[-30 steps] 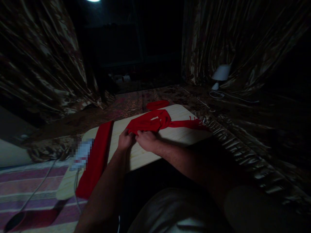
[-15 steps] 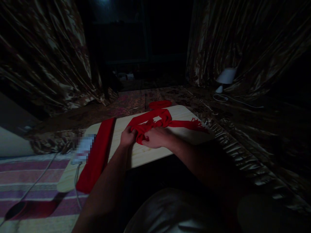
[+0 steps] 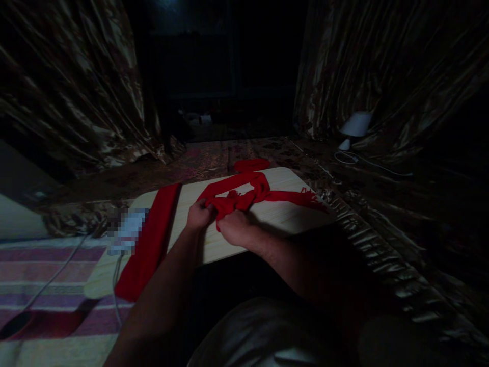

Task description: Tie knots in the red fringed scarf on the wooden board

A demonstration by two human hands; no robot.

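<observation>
A red fringed scarf [image 3: 244,192] lies looped and bunched on a pale wooden board [image 3: 275,216]. My left hand [image 3: 199,215] is closed on the scarf's left end near the board's middle. My right hand [image 3: 236,228] sits just right of it, fingers curled over a bunched part of the same scarf. The scarf's fringed tail [image 3: 305,196] stretches right across the board. A second red cloth [image 3: 153,242], folded into a long strip, lies along the board's left side.
A small red piece [image 3: 251,164] lies beyond the board's far edge. A blurred white object [image 3: 126,230] with a cable rests at the board's left. A white lamp [image 3: 355,127] stands at the right by shiny curtains. A striped rug [image 3: 42,275] covers the floor at left.
My right hand has pulled back toward me, gathering the scarf into a tighter bunch. The loop in the scarf has opened wider. My left hand has stayed in place.
</observation>
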